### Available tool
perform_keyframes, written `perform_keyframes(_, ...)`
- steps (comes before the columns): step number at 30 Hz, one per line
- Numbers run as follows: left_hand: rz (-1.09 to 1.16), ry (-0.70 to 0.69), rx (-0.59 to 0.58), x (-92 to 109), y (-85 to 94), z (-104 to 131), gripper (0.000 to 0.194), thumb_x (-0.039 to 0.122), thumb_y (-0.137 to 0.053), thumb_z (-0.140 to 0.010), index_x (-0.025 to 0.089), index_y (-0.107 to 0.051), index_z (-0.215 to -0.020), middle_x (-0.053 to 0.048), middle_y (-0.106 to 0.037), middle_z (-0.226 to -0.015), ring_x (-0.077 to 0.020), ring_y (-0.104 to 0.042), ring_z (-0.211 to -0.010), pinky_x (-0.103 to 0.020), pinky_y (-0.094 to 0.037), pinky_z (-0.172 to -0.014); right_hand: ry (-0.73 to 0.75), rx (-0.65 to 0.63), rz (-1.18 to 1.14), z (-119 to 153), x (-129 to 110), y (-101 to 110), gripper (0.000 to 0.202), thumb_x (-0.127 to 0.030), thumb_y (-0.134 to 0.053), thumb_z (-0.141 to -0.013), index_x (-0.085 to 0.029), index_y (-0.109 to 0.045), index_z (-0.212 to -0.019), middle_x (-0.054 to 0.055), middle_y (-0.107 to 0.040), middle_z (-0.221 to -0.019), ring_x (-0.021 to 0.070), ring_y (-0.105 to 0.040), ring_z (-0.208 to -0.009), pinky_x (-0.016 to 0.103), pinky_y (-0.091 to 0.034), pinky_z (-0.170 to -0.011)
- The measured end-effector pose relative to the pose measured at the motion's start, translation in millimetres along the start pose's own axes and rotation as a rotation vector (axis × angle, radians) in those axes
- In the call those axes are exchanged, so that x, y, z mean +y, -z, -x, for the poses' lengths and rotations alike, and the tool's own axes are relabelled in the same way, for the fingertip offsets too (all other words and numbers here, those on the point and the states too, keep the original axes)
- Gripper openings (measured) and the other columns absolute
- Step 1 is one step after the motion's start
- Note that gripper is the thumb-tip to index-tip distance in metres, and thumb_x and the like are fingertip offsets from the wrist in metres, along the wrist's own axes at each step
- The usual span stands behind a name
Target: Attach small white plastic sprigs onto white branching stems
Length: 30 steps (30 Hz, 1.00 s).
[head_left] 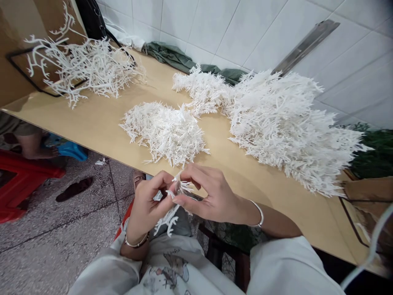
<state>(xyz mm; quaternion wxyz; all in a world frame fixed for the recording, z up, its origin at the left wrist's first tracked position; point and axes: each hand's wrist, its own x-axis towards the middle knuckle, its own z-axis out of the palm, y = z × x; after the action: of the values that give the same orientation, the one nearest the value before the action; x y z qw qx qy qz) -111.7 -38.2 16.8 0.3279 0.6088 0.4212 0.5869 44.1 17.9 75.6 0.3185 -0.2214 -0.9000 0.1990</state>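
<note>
Over the table's front edge, my left hand (149,207) pinches a white branched plastic sprig (168,221), whose forked end hangs below the fingers. My right hand (211,194) meets it from the right, thumb and fingers closed on the sprig's upper part, where thin white tips stick out. The fingertips partly hide where the pieces meet. Just beyond both hands lies a pile of small white feathery pieces (166,131). To the right spreads a larger heap of white fronded sprigs (282,127), and at the far left sits a tangle of bare white branches (95,67).
The tan table (89,123) runs along a tiled wall (196,24). Dark green cloth (172,57) lies at its back. A cardboard box (368,192) stands right, a red stool (27,184) lower left. Another person's leg (29,141) shows at left.
</note>
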Motion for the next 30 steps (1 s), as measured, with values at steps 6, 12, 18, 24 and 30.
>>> perform_keyframes(6, 0.143, 0.084, 0.057, 0, -1.8, 3, 0.019, 0.015, -0.063, -0.08, 0.018, -0.048, -0.068, 0.006, -0.038, -0.054, -0.0063, -0.028, -0.049, -0.02, -0.023, -0.045, -0.228, -0.079, -0.146, 0, 2, 4, 0.026, -0.039, -0.056, -0.087, -0.014, -0.053, -0.093, -0.002, -0.051, -0.072, 0.0067, -0.044, -0.055, 0.019, -0.036, -0.05)
perform_keyframes(12, 0.169, 0.113, 0.088, 1, -6.2, 3, 0.021, 0.018, -0.063, -0.081, 0.018, -0.047, -0.067, 0.006, -0.039, -0.053, -0.0061, -0.029, -0.048, -0.019, -0.023, -0.045, -0.309, -0.228, -0.346, -2, -1, 9, 0.024, -0.032, -0.049, -0.093, -0.013, -0.059, -0.083, -0.002, -0.053, -0.066, 0.0072, -0.046, -0.057, 0.019, -0.038, -0.052)
perform_keyframes(18, 0.232, 0.163, 0.125, 2, -13.0, 2, 0.021, 0.031, -0.055, -0.088, 0.018, -0.048, -0.072, 0.004, -0.042, -0.056, -0.0075, -0.033, -0.047, -0.02, -0.028, -0.046, -0.289, -0.181, -0.401, -1, -2, 7, 0.027, -0.032, -0.046, -0.094, -0.014, -0.058, -0.077, -0.002, -0.05, -0.064, 0.0076, -0.045, -0.058, 0.019, -0.038, -0.052)
perform_keyframes(24, -0.046, 0.006, 0.165, 5, -7.0, -4, 0.02, 0.021, -0.066, -0.08, 0.016, -0.054, -0.064, 0.004, -0.05, -0.053, -0.0069, -0.041, -0.048, -0.02, -0.031, -0.049, -0.374, -0.106, -0.53, -2, 4, 6, 0.028, -0.031, -0.05, -0.09, -0.014, -0.054, -0.069, -0.004, -0.043, -0.058, 0.0064, -0.038, -0.052, 0.019, -0.031, -0.047)
perform_keyframes(30, 0.355, 0.191, -0.362, -2, 3.6, -5, 0.045, 0.04, -0.065, -0.08, 0.018, -0.045, -0.047, 0.003, -0.042, -0.034, -0.0061, -0.03, -0.032, -0.023, -0.025, -0.035, -0.546, -0.33, -1.037, -3, 5, 2, 0.025, -0.019, -0.05, -0.077, -0.017, -0.041, -0.054, -0.007, -0.034, -0.048, 0.004, -0.028, -0.042, 0.019, -0.021, -0.039)
